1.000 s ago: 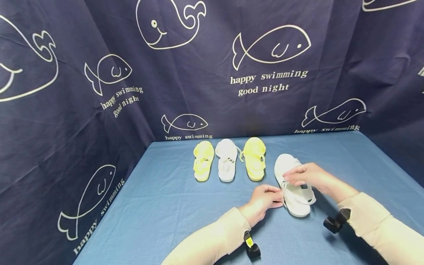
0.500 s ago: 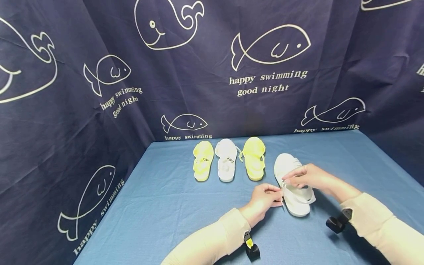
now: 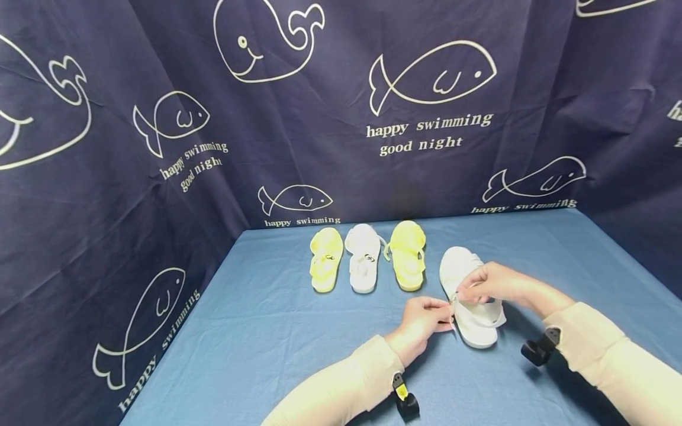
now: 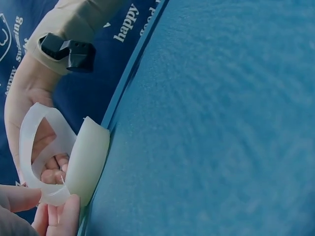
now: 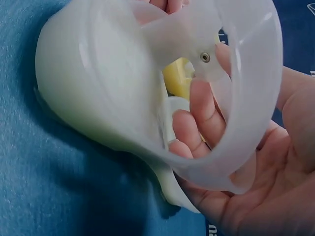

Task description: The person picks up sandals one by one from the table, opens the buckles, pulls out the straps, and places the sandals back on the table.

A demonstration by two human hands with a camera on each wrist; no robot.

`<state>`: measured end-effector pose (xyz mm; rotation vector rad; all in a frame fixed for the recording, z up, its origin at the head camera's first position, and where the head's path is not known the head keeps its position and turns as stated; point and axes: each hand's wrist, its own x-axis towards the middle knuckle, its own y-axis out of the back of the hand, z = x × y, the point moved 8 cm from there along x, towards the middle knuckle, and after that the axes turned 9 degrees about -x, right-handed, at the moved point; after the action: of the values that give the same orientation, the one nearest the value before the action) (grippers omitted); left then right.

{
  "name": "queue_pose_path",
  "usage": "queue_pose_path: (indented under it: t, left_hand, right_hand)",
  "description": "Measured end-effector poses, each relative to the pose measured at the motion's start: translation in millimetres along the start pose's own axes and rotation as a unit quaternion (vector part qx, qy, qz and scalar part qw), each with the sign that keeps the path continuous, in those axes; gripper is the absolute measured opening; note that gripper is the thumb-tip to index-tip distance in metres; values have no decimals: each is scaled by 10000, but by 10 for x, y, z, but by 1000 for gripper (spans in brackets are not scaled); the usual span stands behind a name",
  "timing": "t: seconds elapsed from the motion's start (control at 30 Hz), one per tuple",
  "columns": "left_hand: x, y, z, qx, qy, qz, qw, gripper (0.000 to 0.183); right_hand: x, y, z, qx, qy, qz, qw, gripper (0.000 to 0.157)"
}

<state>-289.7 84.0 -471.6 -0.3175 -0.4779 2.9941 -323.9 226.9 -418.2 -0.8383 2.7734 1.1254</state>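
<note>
A white sandal (image 3: 479,336) lies on the blue table at the right, its toe pointing away. My left hand (image 3: 420,324) pinches the end of its strap on the left side; in the left wrist view, thumb and fingers (image 4: 70,216) close on that translucent strap (image 4: 55,195). Just above, my right hand (image 3: 492,283) reaches across the sandal and holds the strap's upper part near the side. The right wrist view has a small metal snap (image 5: 204,57) on the strap, beside a right fingertip, with other curled fingers (image 5: 204,110) seen through the strap's loop.
Left of the white sandal stand a yellow sandal (image 3: 409,278), another white sandal (image 3: 363,281) and a second yellow sandal (image 3: 324,283), lined up toward the back. A dark blue curtain (image 3: 298,148) with fish drawings hangs behind the table (image 3: 256,331).
My right fingertips have shifted slightly down toward the strap's side end and the left hand. The left hand keeps its pinch, and the sandals stay put.
</note>
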Motion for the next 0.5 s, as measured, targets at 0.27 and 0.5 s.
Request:
queue_pose_path:
  t: [0.27,0.5]
  left_hand:
    - [28,22,48,-39,-133,-88,9999,6]
    - [20,22,78,-33,-319,-92,9994,10]
  right_hand:
    - [-12,-60,-38,35,311,32,9995,27]
    - [-3,-104,-8,228,313,127,9992,30]
